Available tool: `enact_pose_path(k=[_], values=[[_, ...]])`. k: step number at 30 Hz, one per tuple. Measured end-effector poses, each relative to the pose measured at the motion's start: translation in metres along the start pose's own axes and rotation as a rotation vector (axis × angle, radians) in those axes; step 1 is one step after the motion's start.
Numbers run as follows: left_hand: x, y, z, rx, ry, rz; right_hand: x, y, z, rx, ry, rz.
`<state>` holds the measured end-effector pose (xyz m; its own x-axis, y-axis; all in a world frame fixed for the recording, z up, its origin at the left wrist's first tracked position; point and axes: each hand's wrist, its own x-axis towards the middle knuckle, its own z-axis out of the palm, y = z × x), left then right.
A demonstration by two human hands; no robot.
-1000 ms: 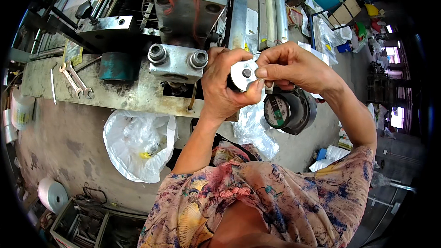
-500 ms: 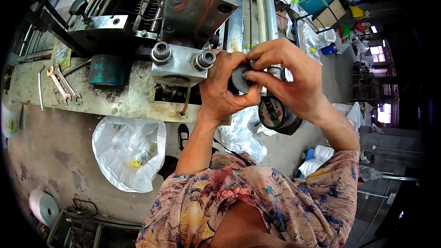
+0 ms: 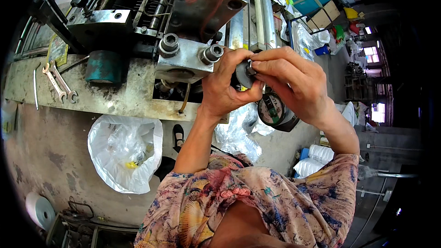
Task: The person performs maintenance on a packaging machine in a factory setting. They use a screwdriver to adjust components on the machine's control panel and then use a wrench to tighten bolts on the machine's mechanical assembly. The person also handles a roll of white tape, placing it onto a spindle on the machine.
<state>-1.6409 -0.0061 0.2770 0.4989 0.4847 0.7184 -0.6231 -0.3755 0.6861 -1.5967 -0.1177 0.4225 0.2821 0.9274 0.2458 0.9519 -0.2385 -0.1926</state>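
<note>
My left hand (image 3: 219,88) curls its thumb and fingers around the edge of a dark grey round disc (image 3: 242,75), just right of a machine's metal block (image 3: 183,66). Two large socket-head bolts stand in that block. At the disc's middle sticks out a small dark metal piece (image 3: 250,67), perhaps a bolt head. My right hand (image 3: 298,80) pinches this piece between thumb and fingertips, which partly hide it. Just under my right hand sits a dark cylindrical unit (image 3: 271,110) with a round black, red and green label.
Two open-end wrenches (image 3: 59,82) and a thin metal rod (image 3: 36,86) lie on the worn machine ledge (image 3: 128,101), near a teal cylinder (image 3: 104,66). Below the ledge stands a white plastic bag (image 3: 124,156) of clear film. More clear film (image 3: 239,133) lies on the floor.
My right fingers have shifted from the thumb pressing the disc's middle to a bunched pinch on the small metal piece. My left hand keeps its hold. The view has shifted slightly.
</note>
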Motion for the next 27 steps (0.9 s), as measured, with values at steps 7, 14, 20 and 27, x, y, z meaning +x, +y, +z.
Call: enact_pose_path(k=[7,14,20,27], values=[[-0.001,-0.001,-0.001,-0.005,-0.009,-0.017,0.011,-0.005,-0.009,-0.005,-0.115,0.050],[-0.001,-0.001,0.000,-0.019,0.000,-0.012,0.020,-0.007,-0.008,-0.217,-0.206,0.087],[-0.004,-0.001,-0.001,-0.036,-0.024,-0.034,0.022,-0.006,-0.005,-0.407,-0.260,0.048],[-0.004,0.000,0.000,-0.029,-0.003,-0.055,0.026,-0.007,-0.013,-0.283,-0.304,0.078]])
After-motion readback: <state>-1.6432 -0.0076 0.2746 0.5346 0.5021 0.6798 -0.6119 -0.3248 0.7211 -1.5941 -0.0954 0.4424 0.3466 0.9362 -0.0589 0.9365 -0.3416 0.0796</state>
